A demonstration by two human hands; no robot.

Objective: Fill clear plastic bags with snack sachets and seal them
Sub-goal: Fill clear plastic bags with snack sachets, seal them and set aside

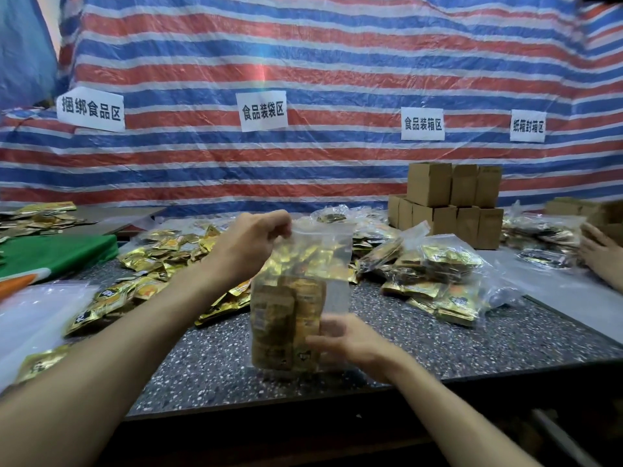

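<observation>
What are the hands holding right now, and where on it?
A clear bag of sachets: the left hand pinches its top edge, the right hand grips its lower right side.

Light: soft, dimmish, overhead | Glare: sheen on the striped tarp (337,62), faint rainbow flare streak upper centre | Blur: right hand (354,345) and clear bag (303,298) smeared, soft focus | Shadow: faint patch under the bag | Edges: wide-angle bowing, lower corners dark

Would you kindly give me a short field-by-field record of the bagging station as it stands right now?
Bag: clear plastic bag, upright, sachets in lower part
Left hand: pinches its top edge
Right hand: holds its lower side
Loose sachets: heaped on table
Filled bags: right of it
Cardboard boxes: stacked, back right
</observation>
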